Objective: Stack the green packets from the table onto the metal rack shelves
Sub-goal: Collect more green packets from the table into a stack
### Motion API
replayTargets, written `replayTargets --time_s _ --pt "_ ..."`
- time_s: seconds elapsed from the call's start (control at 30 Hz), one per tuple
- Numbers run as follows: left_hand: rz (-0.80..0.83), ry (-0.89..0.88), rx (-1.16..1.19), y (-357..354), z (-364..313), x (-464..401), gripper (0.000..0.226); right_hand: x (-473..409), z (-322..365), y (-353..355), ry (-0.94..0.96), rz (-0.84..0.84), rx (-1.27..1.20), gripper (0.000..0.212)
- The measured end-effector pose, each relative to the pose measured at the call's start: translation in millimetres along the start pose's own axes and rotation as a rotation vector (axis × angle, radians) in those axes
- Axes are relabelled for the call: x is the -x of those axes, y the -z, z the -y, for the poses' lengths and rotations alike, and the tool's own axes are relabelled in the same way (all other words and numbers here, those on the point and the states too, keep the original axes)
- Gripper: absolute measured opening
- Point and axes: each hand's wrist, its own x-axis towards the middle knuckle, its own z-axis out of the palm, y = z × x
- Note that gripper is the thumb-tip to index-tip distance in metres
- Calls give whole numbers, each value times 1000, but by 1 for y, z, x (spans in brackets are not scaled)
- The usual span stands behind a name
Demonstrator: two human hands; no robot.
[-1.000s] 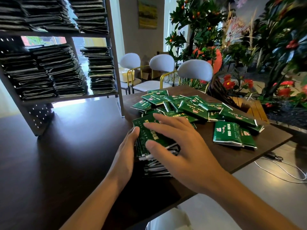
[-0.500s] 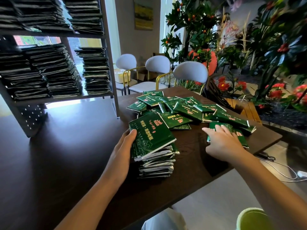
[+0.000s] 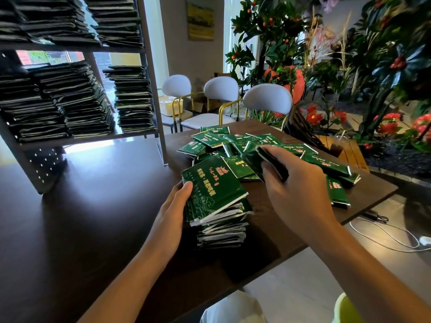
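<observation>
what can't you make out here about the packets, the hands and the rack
- Head view: how many packets the right hand grips; its fingers cover them and they are blurred.
- Left hand: its fingers are hidden behind the stack.
- Stack: packet count, edges too thin to count.
- Rack: its top and left side are cut off by the frame edge; shelved packets too dark to read.

I see a squared stack of green packets point(image 3: 217, 206) near the table's point(image 3: 93, 217) front edge, top packet tilted. Loose packets point(image 3: 233, 141) lie scattered behind it. Dark packet stacks point(image 3: 77, 101) fill the metal rack point(image 3: 151, 89) shelves.
</observation>
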Motion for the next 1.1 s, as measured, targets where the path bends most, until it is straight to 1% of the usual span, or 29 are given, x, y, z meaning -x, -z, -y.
replayTargets --time_s 0.07,0.17,0.27,0.37,0.43,0.5,0.57,0.63,0.67,0.73,0.8,0.87,0.9,1.0,1.03,1.1 --pt "-14 19 -9 1 2 -3 52 -1 24 0 115 2 -110 32" --pt "-43 56 45 4 5 -9 42 1 47 -6 307 99 -184 34" --pt "-84 14 16 4 11 -12 31 9 54 -16 407 205 -142 37" --pt "-97 12 136 2 8 -9 23 21 49 -26 462 361 -48 38" --pt "-61 2 202 0 4 -5 32 24 46 -28 446 402 -46 40" --pt "-45 11 280 1 6 -5 41 24 44 -27 410 379 -75 40" --pt "-37 61 369 0 2 -4 56 21 43 -25 384 344 -93 37" --pt "8 103 404 0 -2 -3 70 20 43 -25 376 336 -107 37" --pt "23 107 413 0 -2 -2 72 21 43 -25 380 337 -116 36" --pt "21 85 402 0 -4 -1 68 23 42 -27 365 336 -163 35" --pt "9 40 335 -1 -4 -1 60 25 41 -27 254 330 -270 35" --pt "-11 16 278 -1 -3 -2 57 24 40 -26 134 338 -374 36" --pt "-9 19 262 -1 -3 -2 57 23 40 -24 106 362 -406 38" --pt "-12 23 248 -1 -5 -1 60 22 42 -21 101 450 -451 41" --pt "-8 20 249 -2 -6 0 61 22 42 -21 97 450 -465 42" --pt "-11 11 255 -3 -6 1 61 21 41 -19 82 391 -503 43"
